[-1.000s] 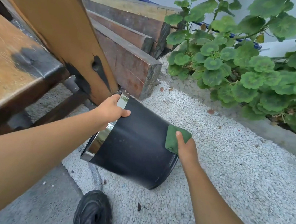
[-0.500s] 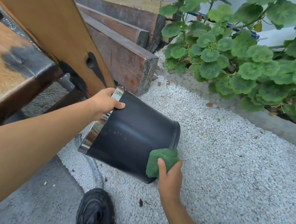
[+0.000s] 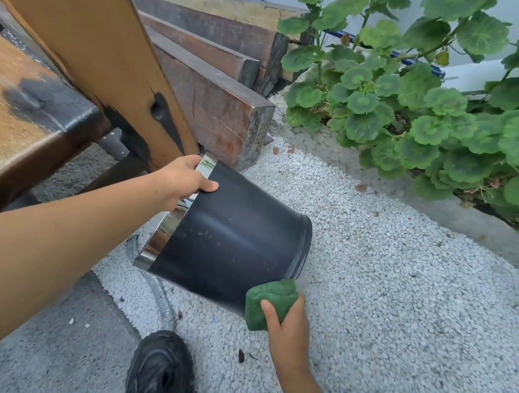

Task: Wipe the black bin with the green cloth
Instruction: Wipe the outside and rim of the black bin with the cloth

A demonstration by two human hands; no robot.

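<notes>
Black bin [image 3: 231,244]: tipped sideways above white gravel [image 3: 385,287]; I can't see its mouth.
Left hand [image 3: 180,179]: grips the chrome rim [image 3: 160,240], fingers hidden inside.
Green cloth [image 3: 269,298]: bunched against the bin's lower wall.
Right hand [image 3: 288,329]: clutches the cloth, fingertips hidden.

The black bin [image 3: 231,244] is showing a smooth, dark wall that looks like plastic, catching a soft sheen along its side and carrying a few pale specks. Its rim band [image 3: 165,235] is gleaming like polished metal, mirroring the surroundings. The green cloth [image 3: 269,298] is looking thick, matt and fuzzy. Underfoot, the gravel [image 3: 400,305] is lying pale, coarse and grainy beside rough grey concrete [image 3: 47,350]. The stacked beams [image 3: 216,109] are showing weathered, dark-stained wood with rough ends, while the slanted board [image 3: 87,31] is glowing a smoother, varnished orange-brown with black patches. The hose [image 3: 162,301] is looking ribbed and dull grey.
</notes>
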